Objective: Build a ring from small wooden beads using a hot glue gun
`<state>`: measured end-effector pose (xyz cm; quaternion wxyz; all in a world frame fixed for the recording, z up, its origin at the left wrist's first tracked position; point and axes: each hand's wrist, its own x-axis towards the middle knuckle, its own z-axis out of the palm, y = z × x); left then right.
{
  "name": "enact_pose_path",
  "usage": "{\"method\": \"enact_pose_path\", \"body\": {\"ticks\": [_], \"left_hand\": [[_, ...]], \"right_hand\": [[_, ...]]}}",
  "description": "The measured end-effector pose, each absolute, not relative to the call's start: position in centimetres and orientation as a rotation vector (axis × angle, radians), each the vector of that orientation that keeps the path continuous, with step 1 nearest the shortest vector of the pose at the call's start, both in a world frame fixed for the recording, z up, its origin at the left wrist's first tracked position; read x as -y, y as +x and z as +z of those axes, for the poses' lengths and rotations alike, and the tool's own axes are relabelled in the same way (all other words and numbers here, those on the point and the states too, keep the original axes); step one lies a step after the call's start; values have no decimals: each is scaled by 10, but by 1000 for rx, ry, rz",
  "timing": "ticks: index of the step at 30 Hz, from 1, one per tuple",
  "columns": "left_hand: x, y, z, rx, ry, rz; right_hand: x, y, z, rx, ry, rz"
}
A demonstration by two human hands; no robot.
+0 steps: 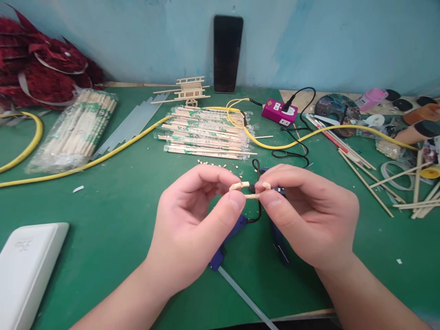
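Between the thumb and fingertips of my left hand (pixel 195 224) is one side of a small wooden ring of short stick pieces (pixel 252 196). My right hand (pixel 309 215) pinches the other side, so both hands hold it just above the table. My fingers cover much of the ring. Below and partly behind my hands lies a blue glue gun (pixel 237 229) with a clear glue stick (pixel 247 298) coming out of its back end. Another dark blue tool (pixel 280 243) is half hidden under my right hand. Small cut wood bits (pixel 215 166) lie scattered just beyond.
Wrapped chopsticks (pixel 206 133) lie in front, with a small wooden cart model (pixel 190 91) behind. A phone (pixel 228 54) leans on the wall. A yellow hose (pixel 137 143) crosses the table near a purple power strip (pixel 279 112). A white power bank (pixel 32 270) sits at left, loose sticks (pixel 366 183) at right.
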<state>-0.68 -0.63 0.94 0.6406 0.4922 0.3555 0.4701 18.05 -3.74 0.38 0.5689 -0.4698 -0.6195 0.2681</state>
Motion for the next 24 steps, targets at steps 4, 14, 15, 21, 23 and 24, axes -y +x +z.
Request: {"method": "enact_pose_path", "body": {"ticks": [4, 14, 15, 21, 23, 24], "left_hand": [[8, -6, 10, -840, 1219, 1114], [9, -6, 12, -848, 1383, 1158], [9, -5, 12, -847, 1402, 1158], [10, -4, 11, -837, 1434, 1171], [11, -4, 12, -846, 1424, 1163], [11, -4, 13, -849, 1422, 1160]], "right_hand": [[38, 181, 4, 1460, -1087, 651], [36, 182, 6, 1489, -1026, 636], [36, 182, 6, 1503, -1008, 630], [35, 181, 6, 1536, -957, 613], [35, 181, 7, 1531, -966, 614], [35, 181, 7, 1530, -972, 614]]}}
